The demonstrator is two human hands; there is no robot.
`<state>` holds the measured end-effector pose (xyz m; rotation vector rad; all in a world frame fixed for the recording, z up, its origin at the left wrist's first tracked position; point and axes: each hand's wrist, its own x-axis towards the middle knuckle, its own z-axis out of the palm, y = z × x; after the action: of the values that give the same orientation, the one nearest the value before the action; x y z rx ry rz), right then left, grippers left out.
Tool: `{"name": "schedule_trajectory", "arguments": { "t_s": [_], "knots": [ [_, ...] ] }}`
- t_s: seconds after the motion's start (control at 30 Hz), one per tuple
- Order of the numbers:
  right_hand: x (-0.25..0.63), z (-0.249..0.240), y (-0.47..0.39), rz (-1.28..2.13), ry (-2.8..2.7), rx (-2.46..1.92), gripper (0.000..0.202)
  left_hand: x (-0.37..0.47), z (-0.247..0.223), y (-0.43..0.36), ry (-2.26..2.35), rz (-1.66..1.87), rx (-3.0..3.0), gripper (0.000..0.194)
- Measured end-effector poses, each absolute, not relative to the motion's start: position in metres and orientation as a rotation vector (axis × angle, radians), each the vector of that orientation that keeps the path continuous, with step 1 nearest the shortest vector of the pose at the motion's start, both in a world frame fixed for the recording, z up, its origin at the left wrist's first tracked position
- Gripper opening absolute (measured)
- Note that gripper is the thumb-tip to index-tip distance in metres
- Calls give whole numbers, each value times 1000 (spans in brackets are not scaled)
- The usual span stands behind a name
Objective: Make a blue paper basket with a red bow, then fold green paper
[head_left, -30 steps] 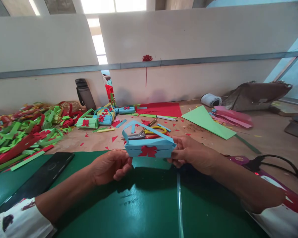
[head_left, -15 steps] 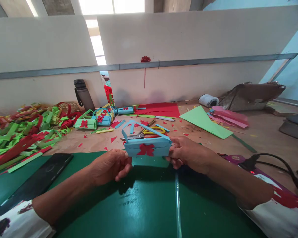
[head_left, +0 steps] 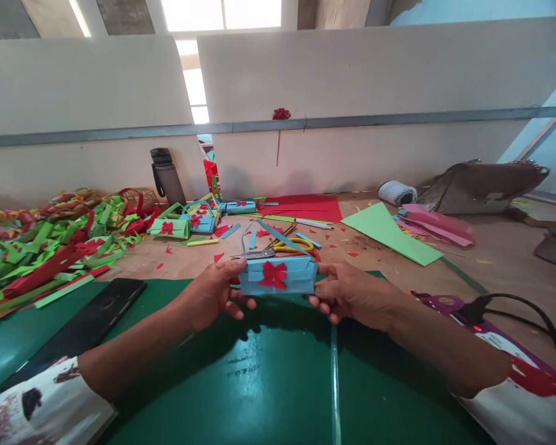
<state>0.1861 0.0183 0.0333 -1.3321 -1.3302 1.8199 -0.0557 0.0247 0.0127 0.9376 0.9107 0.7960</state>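
A small light-blue paper handbag (head_left: pixel 254 285) with a red paper bow on its front and a thin strip handle is held up above the green tabletop. Its left end is pinched by my left hand (head_left: pixel 215 293), thumb on the front top corner, other fingers bent below. My right hand (head_left: pixel 347 290) grips the opposite end between thumb and fingers. Just behind the bag lie yellow-handled scissors (head_left: pixel 293 246), their blades partly hidden by it. Further back on the left stand a green paper bag (head_left: pixel 169 228) and a blue one (head_left: pixel 201 222), both with red bows.
Heaped paper strips (head_left: pixel 65 241) fill the left side, with a black phone (head_left: pixel 78 327) in front and a bottle (head_left: pixel 167 176) behind. Red sheets (head_left: pixel 306 209), a green sheet (head_left: pixel 389 232) and a pen (head_left: pixel 314 223) lie at the back. A power strip (head_left: pixel 491 334) sits right; a handbag (head_left: pixel 486 188) stands beyond.
My left hand has shifted its hold up onto the bag's front corner. The bag's face has turned slightly and its handle leans back more. The whole view has moved a little.
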Motion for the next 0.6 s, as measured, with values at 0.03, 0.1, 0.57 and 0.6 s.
{"name": "schedule_trajectory", "arguments": {
  "t_s": [0.03,0.1,0.57,0.6],
  "knots": [
    [186,32,18,1821,-1338,-1320,28,-55,13,25,929,801,916,29],
    [187,30,19,1806,-1348,-1307,17,-55,14,25,956,802,876,26],
    [185,20,16,1350,-1670,-1301,51,-50,9,22,937,792,881,25],
    [186,20,15,1323,-1680,-1282,51,-50,10,22,931,791,874,25]
  ]
}}
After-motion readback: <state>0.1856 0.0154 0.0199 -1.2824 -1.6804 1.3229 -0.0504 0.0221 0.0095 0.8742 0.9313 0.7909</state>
